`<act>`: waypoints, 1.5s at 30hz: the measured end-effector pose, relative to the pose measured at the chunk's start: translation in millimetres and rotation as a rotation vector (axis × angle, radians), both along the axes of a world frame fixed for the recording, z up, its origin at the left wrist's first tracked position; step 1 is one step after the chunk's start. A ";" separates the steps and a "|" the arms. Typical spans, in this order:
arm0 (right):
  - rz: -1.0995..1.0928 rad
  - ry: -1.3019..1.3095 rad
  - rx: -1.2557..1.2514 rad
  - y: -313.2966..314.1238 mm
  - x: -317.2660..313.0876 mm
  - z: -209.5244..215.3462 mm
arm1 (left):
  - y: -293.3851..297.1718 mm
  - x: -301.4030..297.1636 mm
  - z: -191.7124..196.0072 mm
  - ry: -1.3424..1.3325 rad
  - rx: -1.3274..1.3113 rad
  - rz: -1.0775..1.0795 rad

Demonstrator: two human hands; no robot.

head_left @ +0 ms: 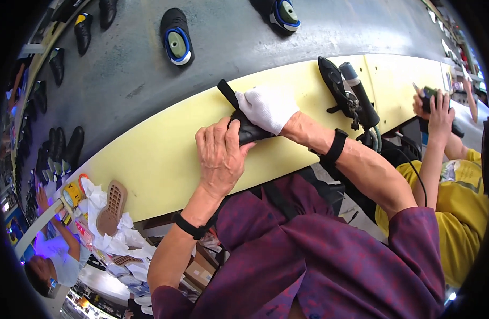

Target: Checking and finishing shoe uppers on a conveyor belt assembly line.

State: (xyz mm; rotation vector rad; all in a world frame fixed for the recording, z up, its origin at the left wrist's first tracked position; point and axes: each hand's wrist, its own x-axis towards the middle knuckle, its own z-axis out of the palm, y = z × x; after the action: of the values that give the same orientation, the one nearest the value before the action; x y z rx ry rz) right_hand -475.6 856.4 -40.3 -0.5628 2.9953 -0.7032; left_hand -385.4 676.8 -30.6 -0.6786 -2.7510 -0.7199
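Both my hands are on a black shoe (251,130) over the pale yellow bench top (165,143). My left hand (221,157) is bare, with its fingers closed over the near left side of the shoe. In a white glove, my right hand (268,109) is closed at the shoe's far side, by a flat black strap (227,93) that sticks up to the left. The gloved hand and my left fingers hide much of the shoe. Right of them lies another black shoe (335,82), beside a grey-and-black cylindrical tool (359,93) with a hose.
Beyond the bench, a grey conveyor belt (127,64) carries dark shoes, one with a blue-lined opening (176,40). Brown soles (111,207) and crumpled white paper (125,234) lie left. A person in yellow (460,196) works on my right, another person (58,260) at left.
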 end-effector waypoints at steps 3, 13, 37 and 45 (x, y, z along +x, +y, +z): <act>0.036 -0.001 0.051 1.1 -1.5 -1.1 | -4.2 2.3 -4.7 0.012 0.039 -0.053; -0.003 0.043 0.063 3.1 -1.9 -11.6 | -3.2 -0.9 -1.8 0.035 -0.015 -0.120; -0.095 -0.275 -0.225 49.0 37.8 18.1 | 11.2 0.3 3.5 0.044 -0.104 -0.052; -0.134 -0.328 -0.153 36.1 40.3 17.5 | 12.7 -3.6 -5.4 0.024 -0.143 -0.022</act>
State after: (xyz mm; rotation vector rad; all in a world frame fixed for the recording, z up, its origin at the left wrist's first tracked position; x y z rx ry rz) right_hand -435.4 892.4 -22.7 -0.2222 2.7066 -0.9363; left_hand -389.0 689.5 -36.0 -0.7425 -2.7972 -0.5195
